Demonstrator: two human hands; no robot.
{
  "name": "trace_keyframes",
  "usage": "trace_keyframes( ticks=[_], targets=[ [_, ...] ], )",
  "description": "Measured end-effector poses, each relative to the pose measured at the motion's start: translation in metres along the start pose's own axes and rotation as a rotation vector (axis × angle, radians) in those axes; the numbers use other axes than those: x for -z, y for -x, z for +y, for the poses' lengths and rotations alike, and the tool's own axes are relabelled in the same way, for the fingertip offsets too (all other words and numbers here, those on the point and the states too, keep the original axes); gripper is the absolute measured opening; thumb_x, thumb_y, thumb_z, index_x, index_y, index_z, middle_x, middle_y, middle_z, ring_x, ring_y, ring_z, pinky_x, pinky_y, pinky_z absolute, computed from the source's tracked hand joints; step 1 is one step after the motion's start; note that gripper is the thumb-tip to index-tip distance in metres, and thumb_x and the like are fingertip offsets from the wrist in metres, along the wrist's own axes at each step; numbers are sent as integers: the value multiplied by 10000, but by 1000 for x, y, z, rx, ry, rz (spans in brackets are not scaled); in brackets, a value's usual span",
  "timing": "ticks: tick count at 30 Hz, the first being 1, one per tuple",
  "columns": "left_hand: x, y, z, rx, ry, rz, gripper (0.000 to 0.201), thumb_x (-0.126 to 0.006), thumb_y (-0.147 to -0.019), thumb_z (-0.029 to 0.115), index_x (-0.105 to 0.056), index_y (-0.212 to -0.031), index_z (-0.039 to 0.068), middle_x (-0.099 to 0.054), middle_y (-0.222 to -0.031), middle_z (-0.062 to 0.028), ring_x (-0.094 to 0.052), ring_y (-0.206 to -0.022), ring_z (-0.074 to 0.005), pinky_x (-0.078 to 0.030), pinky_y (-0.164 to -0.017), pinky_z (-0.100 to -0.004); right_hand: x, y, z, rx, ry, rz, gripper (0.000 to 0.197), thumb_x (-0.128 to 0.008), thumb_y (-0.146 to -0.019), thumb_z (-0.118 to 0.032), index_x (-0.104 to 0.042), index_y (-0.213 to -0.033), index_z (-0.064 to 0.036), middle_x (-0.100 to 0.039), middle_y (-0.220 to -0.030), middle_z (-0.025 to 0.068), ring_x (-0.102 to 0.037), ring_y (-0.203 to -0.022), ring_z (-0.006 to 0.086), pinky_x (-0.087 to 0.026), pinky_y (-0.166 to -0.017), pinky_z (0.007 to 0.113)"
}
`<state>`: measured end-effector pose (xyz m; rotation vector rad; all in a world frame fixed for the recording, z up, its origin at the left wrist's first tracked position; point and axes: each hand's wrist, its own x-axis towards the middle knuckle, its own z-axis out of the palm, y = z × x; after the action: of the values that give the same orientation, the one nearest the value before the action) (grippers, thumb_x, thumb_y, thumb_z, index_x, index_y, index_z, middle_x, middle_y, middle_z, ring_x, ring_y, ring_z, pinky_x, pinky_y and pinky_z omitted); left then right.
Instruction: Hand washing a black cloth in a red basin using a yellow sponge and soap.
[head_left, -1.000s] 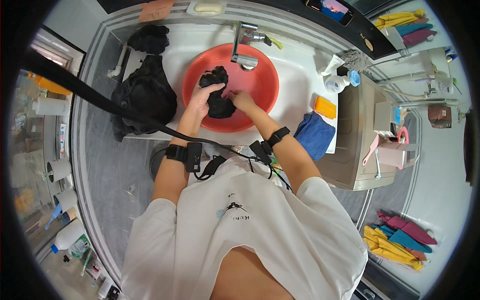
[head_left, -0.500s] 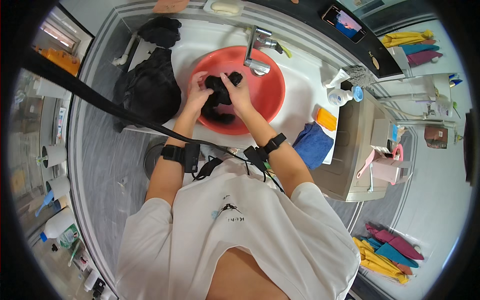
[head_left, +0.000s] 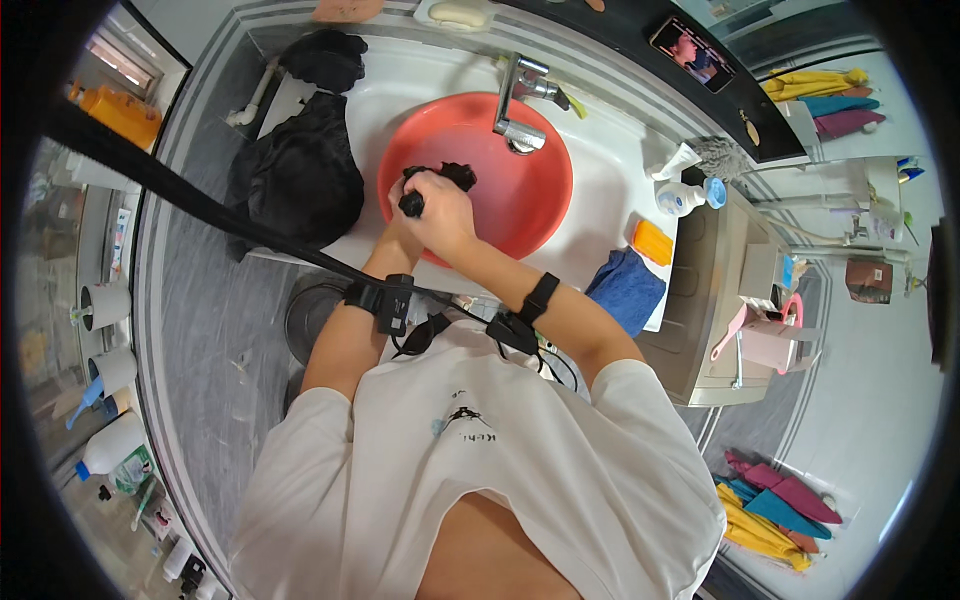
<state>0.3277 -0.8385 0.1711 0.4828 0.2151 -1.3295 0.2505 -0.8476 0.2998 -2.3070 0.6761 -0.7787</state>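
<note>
Over the left side of a red basin (head_left: 535, 205), my two hands are pressed together around a bunched black cloth (head_left: 457, 175). My right hand (head_left: 443, 210) is closed on it, and one dark end pokes out by the thumb side. My left hand (head_left: 397, 200) grips the cloth from the left, its fingers mostly hidden behind the right hand. Pinkish water or wet sheen shows on the basin floor. The basin stands in a white sink (head_left: 605, 150) under a chrome faucet (head_left: 518, 105).
Black garments (head_left: 300, 180) lie over the sink's left side. To the right are an orange block (head_left: 653, 242), a blue cloth (head_left: 627, 290), a white bottle (head_left: 680, 198) and a white tube (head_left: 675, 162). A phone (head_left: 692, 53) rests on the dark ledge. A black strap (head_left: 200, 195) crosses the view's left.
My hands have come together at the basin's left side, the right one moving left and down. The black cloth, earlier spread between them and hanging lower, is now squeezed into a tight bunch.
</note>
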Motion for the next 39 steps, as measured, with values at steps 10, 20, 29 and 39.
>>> trace_keyframes(
  ticks=[10,20,29,39],
  targets=[
    [-43,9,7,44,-7,145,355,-320,-913,297,-595,-1017,98,-640,-990,-93,-628,-890,-248,-506,-798,-404,-7,-23,47,-495,104,110,315,-637,-782,-362,-606,-866,-60,-629,-834,178,-619,-762,365,-487,-669,442],
    [-56,19,-10,87,-58,177,337,-369,-878,263,-563,-1098,97,-622,-1058,-102,-610,-944,-265,-488,-842,-417,0,-35,67,-456,125,104,267,-647,-790,-300,-587,-856,-47,-619,-798,197,-603,-763,386,-475,-667,451],
    [-66,33,15,-142,-308,166,278,-582,-771,125,-532,-1040,75,-583,-936,-43,-598,-845,-191,-507,-740,-325,-8,-1,109,-312,7,216,420,-594,-864,-320,-507,-1176,-52,-561,-1023,247,-542,-986,370,-424,-843,399],
    [-69,39,38,-189,-375,192,298,-724,-763,106,-567,-1014,85,-605,-981,-45,-614,-894,-155,-500,-763,-300,41,8,84,-804,-796,-35,415,-464,-939,-419,-575,-1084,-46,-618,-928,11,-552,-864,171,-422,-767,317]
  ],
)
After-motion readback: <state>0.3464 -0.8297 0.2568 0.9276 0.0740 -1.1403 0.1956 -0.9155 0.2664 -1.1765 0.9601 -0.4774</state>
